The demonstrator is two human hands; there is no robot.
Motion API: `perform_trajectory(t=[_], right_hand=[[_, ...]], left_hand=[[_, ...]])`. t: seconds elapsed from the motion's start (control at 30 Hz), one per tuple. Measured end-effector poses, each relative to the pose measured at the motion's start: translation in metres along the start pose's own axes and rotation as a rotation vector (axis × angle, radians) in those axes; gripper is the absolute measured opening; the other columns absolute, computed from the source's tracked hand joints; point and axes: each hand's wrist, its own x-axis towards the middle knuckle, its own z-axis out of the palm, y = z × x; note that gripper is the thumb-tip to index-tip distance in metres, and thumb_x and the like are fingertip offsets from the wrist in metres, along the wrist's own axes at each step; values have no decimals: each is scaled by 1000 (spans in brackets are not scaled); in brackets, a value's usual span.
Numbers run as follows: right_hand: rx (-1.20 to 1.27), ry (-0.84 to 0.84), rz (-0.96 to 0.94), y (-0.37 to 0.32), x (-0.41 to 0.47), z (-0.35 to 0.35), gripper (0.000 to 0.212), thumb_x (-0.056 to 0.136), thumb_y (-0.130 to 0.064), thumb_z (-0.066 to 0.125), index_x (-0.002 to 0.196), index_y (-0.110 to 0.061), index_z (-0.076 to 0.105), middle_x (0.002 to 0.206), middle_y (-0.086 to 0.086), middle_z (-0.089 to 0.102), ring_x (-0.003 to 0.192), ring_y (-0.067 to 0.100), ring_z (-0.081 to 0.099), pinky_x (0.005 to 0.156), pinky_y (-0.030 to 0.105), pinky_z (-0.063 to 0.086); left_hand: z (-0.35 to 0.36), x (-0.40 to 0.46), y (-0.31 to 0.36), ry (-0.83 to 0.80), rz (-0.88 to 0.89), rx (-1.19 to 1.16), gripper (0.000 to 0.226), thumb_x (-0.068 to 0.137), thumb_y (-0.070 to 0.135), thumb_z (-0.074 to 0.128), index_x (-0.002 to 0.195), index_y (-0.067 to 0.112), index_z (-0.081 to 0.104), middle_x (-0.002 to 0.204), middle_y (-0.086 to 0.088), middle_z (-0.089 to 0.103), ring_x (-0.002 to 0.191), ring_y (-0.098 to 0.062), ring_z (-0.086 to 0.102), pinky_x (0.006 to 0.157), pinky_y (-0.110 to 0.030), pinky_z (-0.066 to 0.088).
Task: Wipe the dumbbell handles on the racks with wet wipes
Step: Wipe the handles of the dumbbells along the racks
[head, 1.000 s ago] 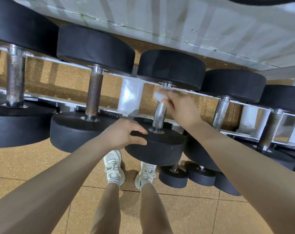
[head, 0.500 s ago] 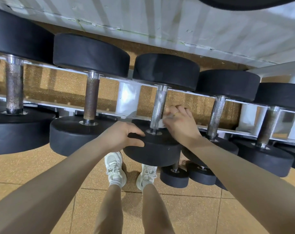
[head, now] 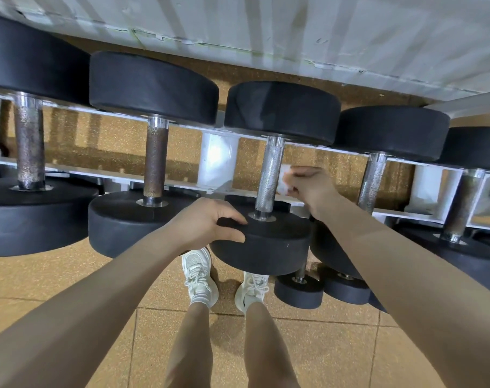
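The right hand (head: 311, 189) pinches a folded wet wipe (head: 284, 182), now lifted off the handle (head: 269, 179) and held just beside its right flank; half a second earlier it was wrapped low on the shaft, near the front weight. The left hand (head: 210, 225) keeps its curled grip on that front weight (head: 266, 242), steadying the dumbbell. This handle is probably finished, with the handle to the right (head: 374, 182) next. The rack (head: 218, 161) holds the row of dumbbells; smaller dumbbells (head: 299, 292) sit below.
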Motion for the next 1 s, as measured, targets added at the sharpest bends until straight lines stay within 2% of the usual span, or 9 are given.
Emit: perform_trajectory(t=[0.13, 0.2, 0.3, 0.37, 0.5, 0.57, 0.73, 0.87, 1.0], right_hand=[[-163, -160, 103, 12, -8, -12, 24, 85, 2, 61, 108, -4, 62, 93, 8, 62, 71, 11, 57, 57, 15, 54], [20, -15, 161, 4, 6, -14, 21, 86, 1, 60, 102, -12, 62, 105, 11, 61, 81, 15, 58, 70, 23, 57], [471, 83, 222, -16, 22, -7, 14, 87, 0, 58, 94, -11, 56, 98, 7, 57, 81, 16, 58, 68, 22, 55], [516, 78, 169, -20, 25, 4, 17, 88, 0, 58, 80, -13, 51, 91, 5, 58, 77, 13, 56, 71, 22, 51], [368, 51, 41, -10, 19, 11, 25, 84, 1, 62, 72, -20, 57, 80, -3, 61, 67, 8, 51, 64, 19, 45], [56, 58, -1, 5, 13, 6, 26, 81, 5, 63, 73, -19, 59, 81, -2, 61, 70, 9, 53, 71, 17, 48], [-123, -123, 137, 30, 1, 6, 27, 84, 8, 57, 64, -10, 52, 68, 9, 49, 57, 16, 42, 56, 26, 35], [321, 40, 162, -16, 30, 1, 14, 88, 4, 55, 86, -10, 52, 87, 8, 57, 77, 14, 57, 74, 24, 52], [412, 48, 85, -21, 34, 21, 19, 89, 7, 50, 86, -11, 56, 78, 2, 56, 64, 8, 51, 52, 13, 48]], left_hand=[[0, -1, 1, -4, 2, 15, 34, 77, 30, 71, 110, 24, 67, 114, 8, 62, 105, -8, 54, 92, -23, 40], [0, 0, 1, 4, -2, 6, 34, 77, 30, 72, 110, 24, 67, 113, 8, 63, 105, -8, 55, 93, -25, 41], [2, 0, -1, 16, 2, -5, 33, 77, 30, 72, 109, 24, 68, 111, 8, 63, 104, -8, 55, 93, -25, 41], [2, 0, -2, 21, -1, -18, 33, 76, 30, 72, 109, 24, 68, 111, 10, 63, 104, -6, 55, 94, -24, 40], [3, 0, -3, 16, 5, -14, 34, 76, 31, 72, 109, 23, 68, 112, 9, 63, 104, -6, 54, 95, -24, 39], [2, 0, -2, 11, 4, -7, 34, 76, 31, 72, 110, 24, 67, 112, 9, 63, 105, -7, 54, 96, -26, 39], [1, -1, 0, 13, 7, 9, 35, 77, 30, 72, 112, 22, 67, 115, 7, 62, 108, -9, 54, 96, -25, 39], [2, 0, -1, 14, 12, 5, 35, 77, 30, 72, 111, 22, 67, 114, 7, 63, 106, -8, 55, 95, -24, 40], [3, 0, -2, 26, 2, -18, 34, 77, 31, 72, 110, 24, 67, 113, 9, 62, 105, -7, 54, 94, -24, 40]])
